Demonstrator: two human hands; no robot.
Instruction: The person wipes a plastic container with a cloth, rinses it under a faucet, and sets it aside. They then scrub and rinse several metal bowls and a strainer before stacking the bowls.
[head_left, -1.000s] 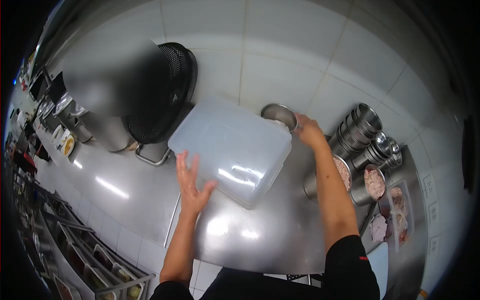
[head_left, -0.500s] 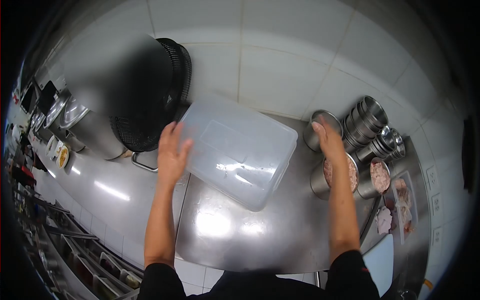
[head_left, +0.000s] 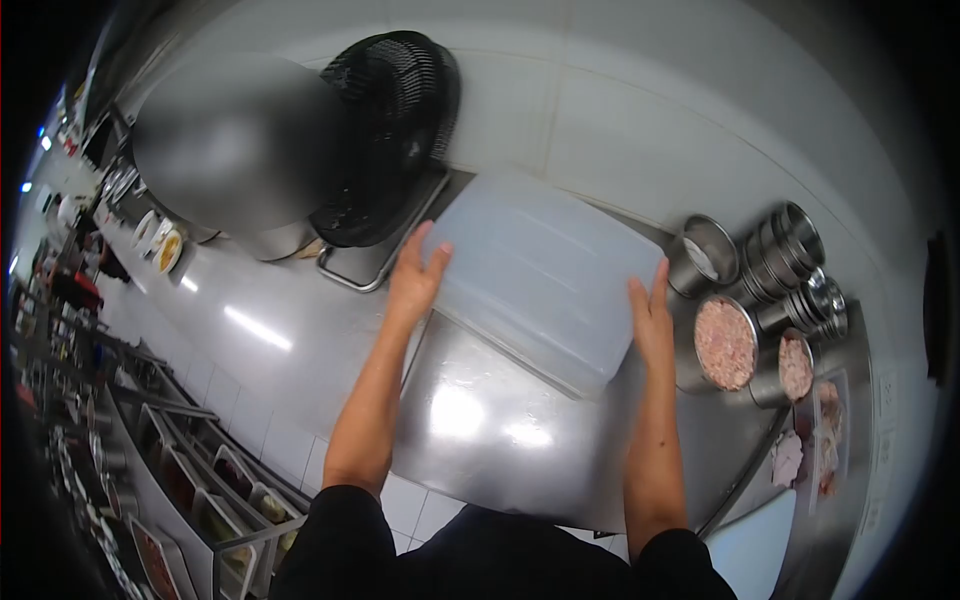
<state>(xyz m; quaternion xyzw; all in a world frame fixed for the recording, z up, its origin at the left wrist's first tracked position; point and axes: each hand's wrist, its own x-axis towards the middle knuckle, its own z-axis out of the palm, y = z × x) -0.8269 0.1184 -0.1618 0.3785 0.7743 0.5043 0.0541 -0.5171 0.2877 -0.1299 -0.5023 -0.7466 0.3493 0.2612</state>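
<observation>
Head view: a translucent plastic container (head_left: 545,275) lies upside down on the steel counter (head_left: 480,430), long axis running far-left to near-right, frosted and rectangular. Left hand (head_left: 413,277) and right hand (head_left: 650,318) press its opposite ends with fingers spread flat.

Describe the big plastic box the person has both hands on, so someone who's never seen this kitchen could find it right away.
Start at the stainless steel counter along the white tiled wall, just right of the black fan. The plastic box lies there upside down, with the left hand and right hand on its two sides. Unlike the round metal pots to its right, it is large, rectangular and cloudy translucent.
</observation>
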